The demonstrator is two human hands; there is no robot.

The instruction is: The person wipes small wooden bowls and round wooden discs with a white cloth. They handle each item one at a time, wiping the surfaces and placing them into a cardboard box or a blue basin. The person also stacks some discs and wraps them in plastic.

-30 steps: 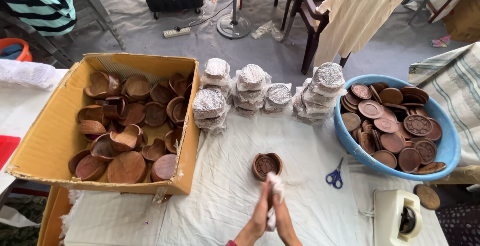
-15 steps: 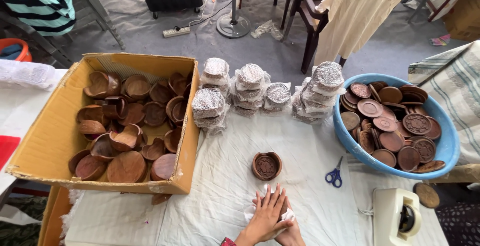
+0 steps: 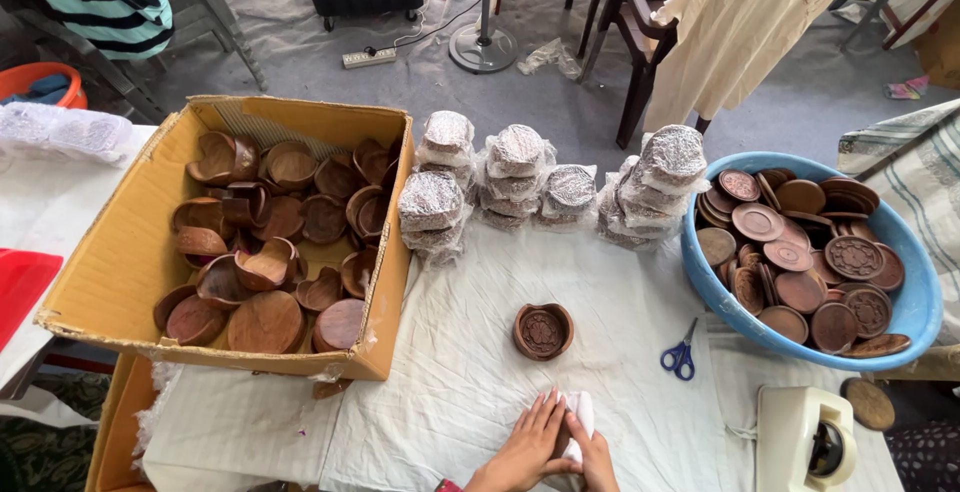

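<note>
At the table's front edge, my left hand [image 3: 522,449] and my right hand [image 3: 599,460] press together on a white wrap sheet [image 3: 580,412]. The sheet is folded over a small brown round piece [image 3: 562,439], which is mostly hidden. My left fingers are spread over it and my right fingers pinch the sheet's edge. A round wooden bowl with a carved lid [image 3: 543,331] stands on the white cloth [image 3: 470,372] just beyond my hands. Neither hand touches it.
An open cardboard box [image 3: 120,252] of wooden bowls sits at the left. A blue tub [image 3: 915,297] of carved lids is at the right. Stacks of wrapped pieces [image 3: 515,164] line the back. Blue scissors [image 3: 681,355] and a tape dispenser [image 3: 805,439] lie at the front right.
My hands, raised with the white sheet between them a second ago, have come down toward the front edge and now press it flat on the cloth. The lidded bowl has not moved.
</note>
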